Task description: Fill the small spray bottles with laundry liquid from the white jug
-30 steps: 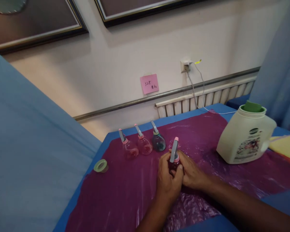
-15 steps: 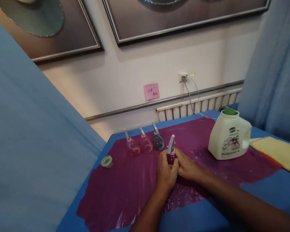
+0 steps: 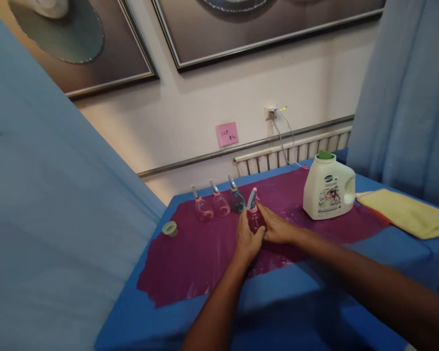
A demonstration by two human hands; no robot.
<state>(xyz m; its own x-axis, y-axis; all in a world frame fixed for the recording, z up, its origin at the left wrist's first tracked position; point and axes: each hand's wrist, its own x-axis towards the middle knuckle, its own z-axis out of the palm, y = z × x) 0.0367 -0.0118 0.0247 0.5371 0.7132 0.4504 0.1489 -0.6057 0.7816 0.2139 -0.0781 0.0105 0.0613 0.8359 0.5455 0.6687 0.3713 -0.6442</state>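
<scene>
Both of my hands are wrapped round a small spray bottle (image 3: 255, 220) with a pink collar and a grey trigger head, upright on the purple plastic sheet (image 3: 205, 253). My left hand (image 3: 248, 239) grips its left side, and my right hand (image 3: 277, 226) presses on its right side. Just to the left stand two clear spray bottles with pink collars, one (image 3: 204, 209) and another (image 3: 220, 204). Beside them, close to my left fingertips, is a spray bottle with a green collar and dark teal contents (image 3: 237, 200).
A white jug (image 3: 329, 190) with a green piece in its mouth stands right of my hands. A yellow cloth (image 3: 406, 212) lies at the table's right. A small pale green cup-like piece (image 3: 169, 228) sits at the left. Blue curtains hang on both sides.
The camera view has shifted, so more of the table's front shows. The held bottle now appears nearer the green-collared one, still between both my hands.
</scene>
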